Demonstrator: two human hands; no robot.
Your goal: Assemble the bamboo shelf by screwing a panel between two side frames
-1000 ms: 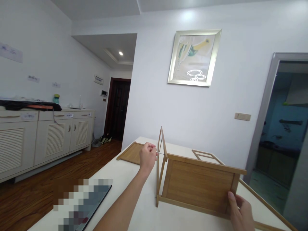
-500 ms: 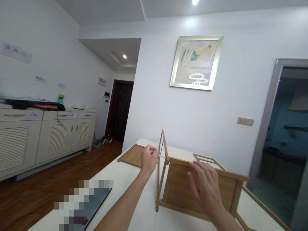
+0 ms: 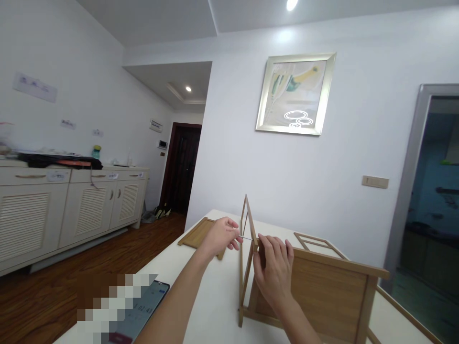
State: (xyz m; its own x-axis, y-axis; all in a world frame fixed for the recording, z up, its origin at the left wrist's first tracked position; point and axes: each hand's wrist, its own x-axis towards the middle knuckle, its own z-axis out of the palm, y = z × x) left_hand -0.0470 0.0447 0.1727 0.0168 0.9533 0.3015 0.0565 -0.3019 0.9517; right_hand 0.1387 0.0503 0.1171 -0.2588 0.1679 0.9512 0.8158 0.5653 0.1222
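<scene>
My left hand [image 3: 224, 234] pinches a thin metal hex key [image 3: 246, 237], whose far end meets the upright wooden frame [image 3: 252, 222] near the panel's top corner. Fingers of my right hand [image 3: 274, 265] are curled over the top rail of a wooden panel [image 3: 326, 286], right by that joint, with the thumb on the near side. Frame and panel stand at an angle to each other on the white table [image 3: 213, 296]. Whatever fastener sits at the joint is too small to make out.
Behind my left hand lies another wooden panel [image 3: 197, 232]. A slatted wooden frame [image 3: 315, 242] rests at the back right. A phone [image 3: 150, 298], partly blurred out, lies at the table's left edge. White cabinets [image 3: 96, 205] line the left wall.
My right hand has moved left from over the panel and closed on its top rail at the corner. My left hand stays at the joint with the hex key, its fingers shifted.
</scene>
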